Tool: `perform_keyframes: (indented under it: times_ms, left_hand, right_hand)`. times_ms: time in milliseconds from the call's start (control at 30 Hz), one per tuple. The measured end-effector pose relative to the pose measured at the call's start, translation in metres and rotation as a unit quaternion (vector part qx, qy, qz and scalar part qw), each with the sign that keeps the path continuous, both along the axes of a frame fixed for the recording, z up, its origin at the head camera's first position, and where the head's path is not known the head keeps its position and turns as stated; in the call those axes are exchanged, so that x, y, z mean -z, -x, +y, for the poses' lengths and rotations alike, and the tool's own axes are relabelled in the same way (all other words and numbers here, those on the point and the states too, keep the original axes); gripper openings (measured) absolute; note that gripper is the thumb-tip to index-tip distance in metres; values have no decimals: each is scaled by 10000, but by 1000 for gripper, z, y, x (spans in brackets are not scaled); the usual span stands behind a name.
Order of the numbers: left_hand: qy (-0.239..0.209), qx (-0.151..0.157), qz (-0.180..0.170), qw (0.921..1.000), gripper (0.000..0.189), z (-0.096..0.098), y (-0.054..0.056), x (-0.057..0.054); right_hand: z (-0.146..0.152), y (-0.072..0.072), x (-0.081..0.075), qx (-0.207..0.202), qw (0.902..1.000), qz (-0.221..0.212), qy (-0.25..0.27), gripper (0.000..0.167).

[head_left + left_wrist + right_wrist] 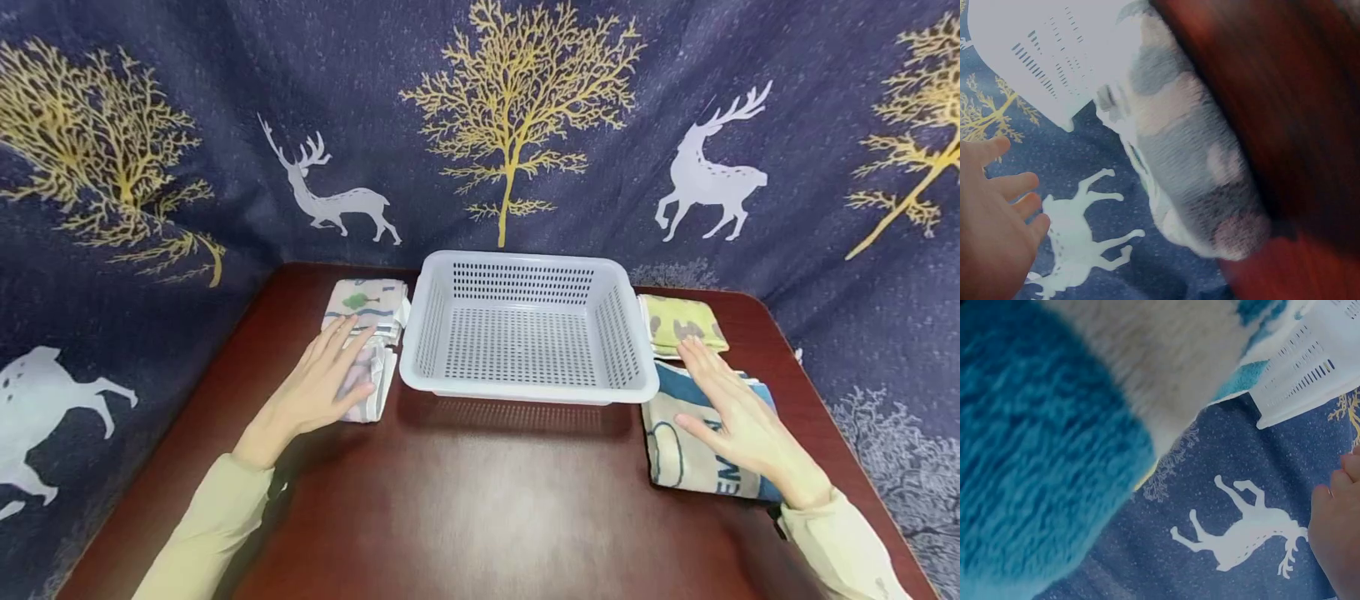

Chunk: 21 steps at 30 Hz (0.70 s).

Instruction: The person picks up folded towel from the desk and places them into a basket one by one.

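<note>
Folded towels (678, 458) flank the basket (517, 343), presumably keeping both sides within reach; your left hand (311, 393) and right hand (738, 421): fingers (701, 362) extended, gripping nothing.

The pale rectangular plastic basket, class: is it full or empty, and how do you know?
Empty: in the head view, the basket stands upright, and its perforated floor shows with nothing lying on it.

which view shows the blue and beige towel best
The head view: the blue and beige towel shows its folded shape and lettering, though the right hand covers part. The right wrist view gives a cropped close-up; the left wrist view doesn't show it.
</note>
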<state>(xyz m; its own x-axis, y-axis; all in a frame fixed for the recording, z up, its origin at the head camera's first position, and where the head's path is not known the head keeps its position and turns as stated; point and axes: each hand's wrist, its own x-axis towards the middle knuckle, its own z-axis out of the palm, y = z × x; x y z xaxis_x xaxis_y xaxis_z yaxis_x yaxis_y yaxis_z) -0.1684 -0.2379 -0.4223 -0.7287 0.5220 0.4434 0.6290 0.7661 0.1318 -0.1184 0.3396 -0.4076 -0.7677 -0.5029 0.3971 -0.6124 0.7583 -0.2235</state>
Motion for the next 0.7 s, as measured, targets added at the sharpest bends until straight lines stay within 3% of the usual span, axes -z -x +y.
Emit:
perform_keyframes:
  times_ms: [367, 567, 700]
  left_hand:
    - [75, -231, -263, 9994, 68, -3, -6, 4]
    - [-367, -199, -25, 9991, 57, -7, -6, 6]
    - [-721, -286, 77, 9970, 49, -8, -8, 6]
  right_hand:
    - [3, -11, 2, 206, 9996, -77, 203, 78]
    - [8, -17, 7, 545, 9971, -140, 504, 66]
    - [12, -21, 12, 779, 9946, 137, 669, 48]
